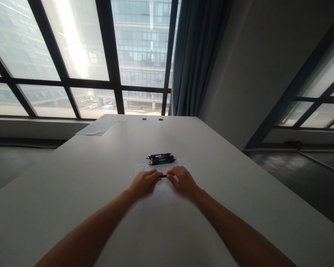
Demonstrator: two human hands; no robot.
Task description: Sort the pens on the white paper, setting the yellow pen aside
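Black pen (163, 175) held between the two hands, only a short dark stretch of barrel showing in the gap between them. Long axis runs side to side, from one hand across to the other; which end is the tip cannot be told, both ends hidden under fingers

Left hand (145, 182) curled closed on the pen's left end, right hand (183, 181) curled closed on its right end. Both equally near it, knuckles up, resting low over a white sheet of paper (167, 193) on the table (72, 193)

Just beyond the fingertips, apart from them: small pile of pens (161, 159), black with one green, lying side to side, parallel to the held pen

Far beyond the left hand, more papers (101, 125) near the table's far edge; windows and a curtain (197, 55) behind
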